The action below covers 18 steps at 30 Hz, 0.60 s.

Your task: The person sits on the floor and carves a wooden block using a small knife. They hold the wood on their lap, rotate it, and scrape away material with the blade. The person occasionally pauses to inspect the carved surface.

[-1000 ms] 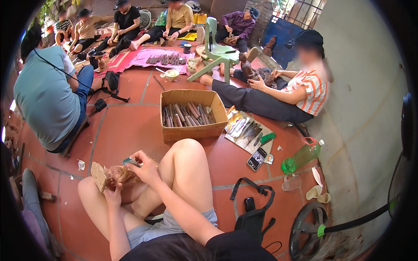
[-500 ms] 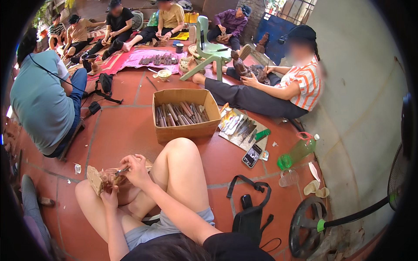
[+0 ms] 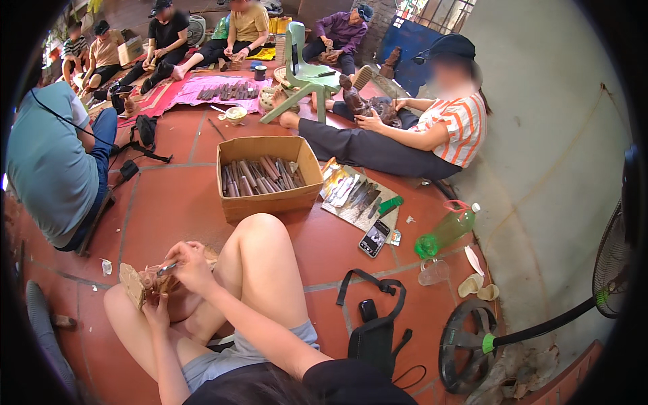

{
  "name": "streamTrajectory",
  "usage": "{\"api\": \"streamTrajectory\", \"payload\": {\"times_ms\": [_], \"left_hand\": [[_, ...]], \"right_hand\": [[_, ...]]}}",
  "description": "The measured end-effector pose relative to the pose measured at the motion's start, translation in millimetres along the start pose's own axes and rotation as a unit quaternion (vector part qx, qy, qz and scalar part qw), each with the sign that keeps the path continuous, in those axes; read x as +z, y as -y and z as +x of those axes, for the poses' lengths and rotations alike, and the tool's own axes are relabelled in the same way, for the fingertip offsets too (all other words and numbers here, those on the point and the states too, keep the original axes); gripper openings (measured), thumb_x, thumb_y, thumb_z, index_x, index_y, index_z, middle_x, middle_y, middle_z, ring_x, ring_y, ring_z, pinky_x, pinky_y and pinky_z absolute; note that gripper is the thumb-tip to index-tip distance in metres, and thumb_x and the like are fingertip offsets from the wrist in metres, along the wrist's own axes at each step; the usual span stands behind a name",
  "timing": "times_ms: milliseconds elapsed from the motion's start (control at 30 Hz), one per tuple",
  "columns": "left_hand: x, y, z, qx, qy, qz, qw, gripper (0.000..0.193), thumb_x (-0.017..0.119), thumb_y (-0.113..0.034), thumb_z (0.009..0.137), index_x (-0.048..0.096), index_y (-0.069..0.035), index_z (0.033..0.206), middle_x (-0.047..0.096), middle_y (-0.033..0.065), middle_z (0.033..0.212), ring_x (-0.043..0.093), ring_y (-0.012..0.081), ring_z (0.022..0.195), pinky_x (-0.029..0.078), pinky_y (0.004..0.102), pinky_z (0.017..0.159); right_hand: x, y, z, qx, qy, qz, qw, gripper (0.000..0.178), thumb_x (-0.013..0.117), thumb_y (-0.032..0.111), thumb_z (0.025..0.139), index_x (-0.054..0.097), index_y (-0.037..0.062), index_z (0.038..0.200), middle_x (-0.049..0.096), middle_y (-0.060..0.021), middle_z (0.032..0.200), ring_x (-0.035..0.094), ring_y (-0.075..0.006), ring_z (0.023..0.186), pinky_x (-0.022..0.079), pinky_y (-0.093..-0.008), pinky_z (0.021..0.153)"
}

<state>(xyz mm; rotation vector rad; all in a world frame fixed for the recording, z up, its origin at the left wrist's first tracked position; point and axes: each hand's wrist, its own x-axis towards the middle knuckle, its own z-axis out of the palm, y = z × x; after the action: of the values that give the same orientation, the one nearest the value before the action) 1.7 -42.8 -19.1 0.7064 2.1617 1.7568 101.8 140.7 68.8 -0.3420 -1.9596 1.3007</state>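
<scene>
Over my bent left leg, my left hand [image 3: 157, 312] grips a light-brown wood carving [image 3: 133, 287] from below, close to its flat base. The base tilts up toward the left; much of the carved part lies behind my hands. My right hand [image 3: 190, 264] is closed around a small metal carving tool [image 3: 166, 269]. Its tip points left, at the carved surface by the base. Whether the tip touches the wood, I cannot make out.
Ahead stands a cardboard box [image 3: 270, 202] of wooden-handled tools. Right of it lie a board with blades [image 3: 361, 199], a phone [image 3: 374, 238], a green bottle [image 3: 445, 233] and a black bag [image 3: 371, 344]. A fan [image 3: 472, 344] stands by the wall. Several people sit around, one holding a dark figure [image 3: 368, 104].
The whole view has shifted, so surroundings sit farther left. My right hand still holds the carving tool near the base, its angle slightly changed. My left hand keeps its grip on the wood carving.
</scene>
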Motion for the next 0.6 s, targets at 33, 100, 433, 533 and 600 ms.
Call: {"api": "streamTrajectory", "payload": {"times_ms": [33, 100, 433, 533, 600], "left_hand": [[1, 6, 0, 0.009, -0.005, -0.032, 0.999, 0.035, 0.075, -0.015, 0.086, 0.058, 0.003, 0.110, 0.058, 0.0045, 0.091, 0.056, 0.0126, 0.084, 0.047, 0.0270, 0.071], [5, 14, 1, 0.029, -0.017, -0.091, 0.995, 0.039, 0.075, -0.012, 0.084, 0.056, 0.003, 0.114, 0.057, 0.0068, 0.100, 0.057, 0.0144, 0.091, 0.049, 0.0282, 0.076], [2, 17, 4, 0.025, 0.037, -0.100, 0.994, 0.048, 0.073, -0.014, 0.086, 0.051, 0.001, 0.127, 0.058, 0.0093, 0.114, 0.058, 0.0176, 0.101, 0.049, 0.0309, 0.085], [3, 11, 0, 0.021, 0.020, -0.061, 0.998, 0.051, 0.068, -0.017, 0.090, 0.049, -0.001, 0.134, 0.060, 0.0085, 0.111, 0.059, 0.0175, 0.099, 0.050, 0.0324, 0.086], [10, 17, 0, 0.094, -0.030, -0.075, 0.992, 0.048, 0.067, -0.016, 0.090, 0.051, -0.001, 0.132, 0.062, 0.0085, 0.107, 0.060, 0.0178, 0.097, 0.050, 0.0326, 0.085]], "right_hand": [[5, -3, -3, -0.001, 0.012, 0.007, 1.000, 0.028, 0.069, -0.001, 0.076, 0.051, 0.0100, 0.096, 0.073, 0.0038, 0.084, 0.064, -0.0072, 0.089, 0.019, -0.0398, 0.108], [16, -11, -11, -0.005, 0.034, 0.025, 0.999, 0.029, 0.068, -0.002, 0.076, 0.052, 0.0104, 0.096, 0.073, 0.0039, 0.084, 0.064, -0.0071, 0.088, 0.019, -0.0395, 0.108], [15, 2, -10, -0.020, 0.017, 0.018, 0.999, 0.024, 0.074, 0.006, 0.077, 0.056, 0.0108, 0.093, 0.073, 0.0036, 0.084, 0.060, -0.0098, 0.085, 0.021, -0.0393, 0.108], [8, 8, -3, -0.018, -0.016, 0.010, 1.000, 0.023, 0.074, 0.005, 0.077, 0.058, 0.0108, 0.092, 0.073, 0.0028, 0.085, 0.058, -0.0099, 0.085, 0.022, -0.0389, 0.107], [12, 16, -5, -0.002, 0.009, 0.028, 1.000, 0.022, 0.073, 0.006, 0.078, 0.057, 0.0105, 0.093, 0.073, 0.0029, 0.085, 0.057, -0.0092, 0.088, 0.022, -0.0380, 0.107]]}}
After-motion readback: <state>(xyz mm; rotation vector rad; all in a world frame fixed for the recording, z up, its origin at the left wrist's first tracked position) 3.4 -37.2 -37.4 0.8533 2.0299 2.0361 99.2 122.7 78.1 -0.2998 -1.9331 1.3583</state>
